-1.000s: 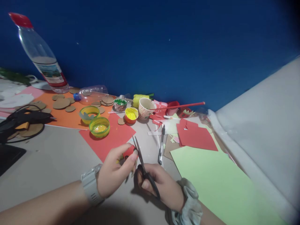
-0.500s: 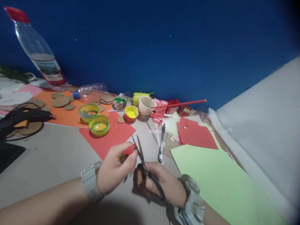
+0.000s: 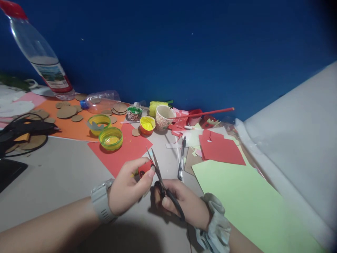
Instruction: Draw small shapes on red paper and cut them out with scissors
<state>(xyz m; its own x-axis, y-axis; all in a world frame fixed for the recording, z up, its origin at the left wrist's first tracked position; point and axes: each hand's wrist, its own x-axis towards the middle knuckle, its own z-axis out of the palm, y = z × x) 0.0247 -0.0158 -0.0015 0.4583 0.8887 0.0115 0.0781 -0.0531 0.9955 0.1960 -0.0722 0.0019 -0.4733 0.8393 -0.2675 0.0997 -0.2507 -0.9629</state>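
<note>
My left hand [image 3: 126, 189], with a white watch on the wrist, pinches a small red paper piece [image 3: 145, 168] between thumb and fingers. My right hand [image 3: 183, 205], a grey scrunchie on its wrist, grips black-handled scissors [image 3: 160, 179]. The blades point up and away, slightly apart, with their inner part against the right edge of the red piece. Both hands hover low over the grey table, just in front of a red paper sheet [image 3: 123, 151].
A black pen [image 3: 181, 158] lies right of the scissors. A light green sheet [image 3: 244, 207] and a red cut sheet [image 3: 219, 149] lie to the right. Yellow paint lids [image 3: 111, 137], small cups [image 3: 163, 117], cardboard discs, a glue gun [image 3: 23, 128] and a bottle [image 3: 39, 52] stand behind.
The scissor blades opened a little and then narrowed on the red piece. Both hands have shifted slightly up in the view.
</note>
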